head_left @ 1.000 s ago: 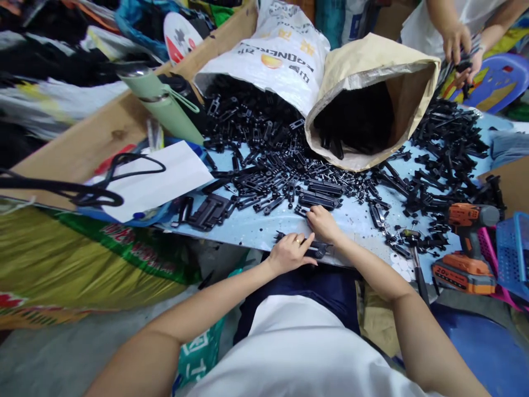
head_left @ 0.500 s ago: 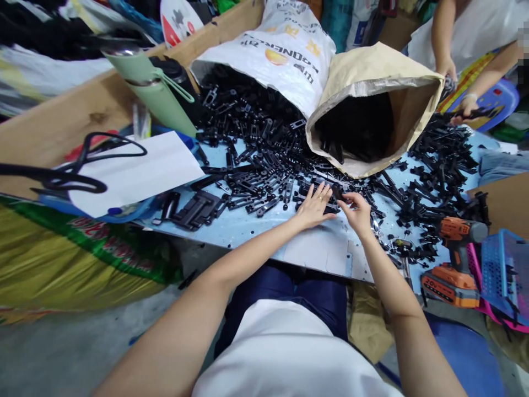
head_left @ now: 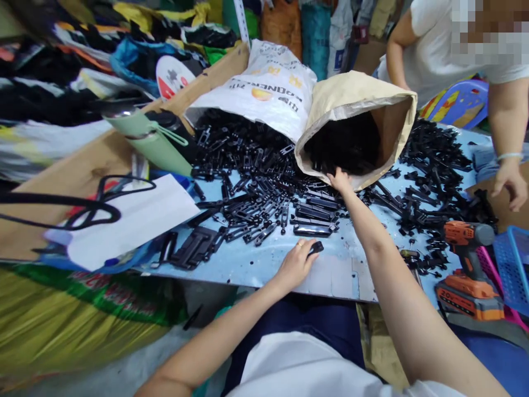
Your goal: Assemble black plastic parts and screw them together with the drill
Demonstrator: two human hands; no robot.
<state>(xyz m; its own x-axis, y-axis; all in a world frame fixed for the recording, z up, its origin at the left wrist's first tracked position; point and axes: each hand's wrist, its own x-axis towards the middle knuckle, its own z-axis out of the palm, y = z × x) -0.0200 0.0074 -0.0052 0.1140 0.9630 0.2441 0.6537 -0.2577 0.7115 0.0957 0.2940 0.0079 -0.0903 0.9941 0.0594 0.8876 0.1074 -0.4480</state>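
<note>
Black plastic parts (head_left: pixel 264 187) lie heaped across a pale blue table (head_left: pixel 256 262). My left hand (head_left: pixel 296 263) rests near the table's front edge, its fingers closed on a small black part (head_left: pixel 316 247). My right hand (head_left: pixel 339 181) is stretched out to the mouth of a brown paper sack (head_left: pixel 355 105) lying on its side; its fingers touch the black parts there and I cannot make out whether they grip anything. A neat row of longer black pieces (head_left: pixel 314 220) lies between the two hands.
A white woven sack (head_left: pixel 264 88) spills more parts. A green bottle (head_left: pixel 144 140), white paper (head_left: pixel 132 220) and black cable (head_left: pixel 61 207) sit at the left. An orange drill (head_left: pixel 467 259) and blue basket (head_left: pixel 512 264) are at the right. Another person's hand (head_left: pixel 510 182) hangs over the far right.
My right hand has reached from the part pile up to the brown sack's mouth. My left hand has drawn back toward the front edge with a small black part. The view tilted up.
</note>
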